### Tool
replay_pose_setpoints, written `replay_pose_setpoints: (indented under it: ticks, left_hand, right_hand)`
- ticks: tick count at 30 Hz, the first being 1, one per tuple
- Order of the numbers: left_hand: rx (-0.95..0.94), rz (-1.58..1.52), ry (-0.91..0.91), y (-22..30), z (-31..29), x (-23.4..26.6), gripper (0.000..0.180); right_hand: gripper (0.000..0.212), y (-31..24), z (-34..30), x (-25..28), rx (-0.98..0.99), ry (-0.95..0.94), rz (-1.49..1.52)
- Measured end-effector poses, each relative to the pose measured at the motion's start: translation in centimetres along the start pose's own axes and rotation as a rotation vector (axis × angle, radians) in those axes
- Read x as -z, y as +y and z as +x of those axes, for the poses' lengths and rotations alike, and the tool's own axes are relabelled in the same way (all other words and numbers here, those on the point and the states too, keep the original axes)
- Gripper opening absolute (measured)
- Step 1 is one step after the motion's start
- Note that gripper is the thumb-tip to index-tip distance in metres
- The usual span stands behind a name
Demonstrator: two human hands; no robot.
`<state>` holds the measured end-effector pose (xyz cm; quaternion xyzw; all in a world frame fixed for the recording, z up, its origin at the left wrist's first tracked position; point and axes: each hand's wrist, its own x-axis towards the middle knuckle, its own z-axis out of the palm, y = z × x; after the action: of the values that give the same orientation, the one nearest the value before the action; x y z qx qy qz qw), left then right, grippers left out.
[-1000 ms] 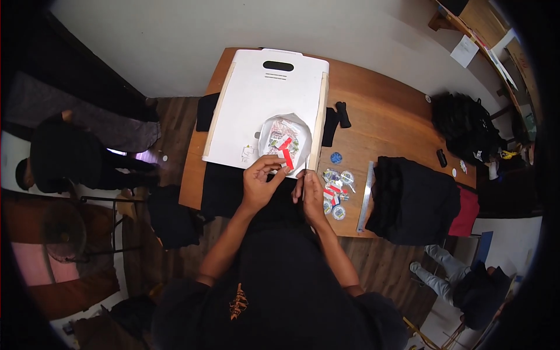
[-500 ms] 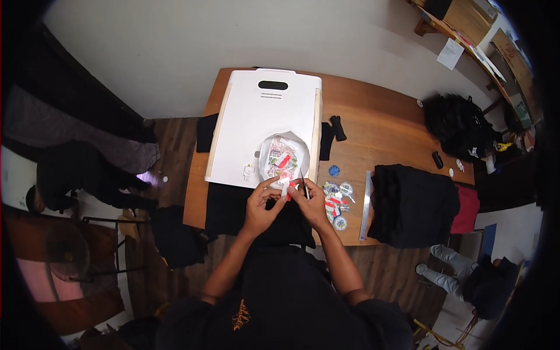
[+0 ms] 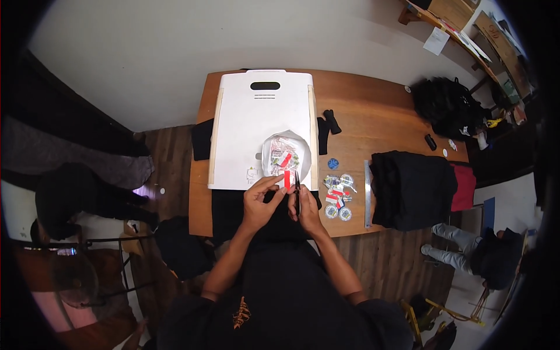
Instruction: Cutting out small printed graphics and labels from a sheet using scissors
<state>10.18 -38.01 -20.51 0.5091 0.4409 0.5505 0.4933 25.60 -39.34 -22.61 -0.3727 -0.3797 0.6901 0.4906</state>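
Observation:
Between the thumb and fingers of my left hand a small red and white flag-like piece is pinched. My right hand is closed around a dark pair of scissors, whose tips point away from me beside that piece. Just beyond both hands, a white rounded container holds printed cut-outs and red and white pieces. It rests on a large white board that has a dark oval handle slot. To the right lies a loose group of small cut-outs, some round and some red and white.
A metal ruler lies beside a stack of black fabric on the wooden table. Nearby are a blue round disc, a rolled black item and a black bag. Other people are at the far left and right.
The red and white piece is now held upright in my left hand. My right hand has drawn slightly back and turned, so the scissors show more plainly. The camera view has shifted a little.

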Motion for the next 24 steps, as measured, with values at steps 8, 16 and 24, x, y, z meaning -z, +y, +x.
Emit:
replay_pose_setpoints:
  ticks: [8, 16, 24]
  left_hand:
    - [0.027, -0.208, -0.036, 0.1, 0.7, 1.0, 0.028]
    - [-0.049, -0.169, -0.024, -0.9, 1.0, 0.2, 0.03]
    - [-0.033, -0.121, -0.089, -0.4, 1.6, 0.8, 0.031]
  right_hand:
    - [0.04, 0.5, -0.3, -0.7, 0.076, 0.002, -0.081]
    - [0.037, -0.9, -0.6, -1.1, 0.063, 0.008, -0.047]
    - [0.035, -1.1, 0.3, -1.4, 0.124, -0.031, 0.014]
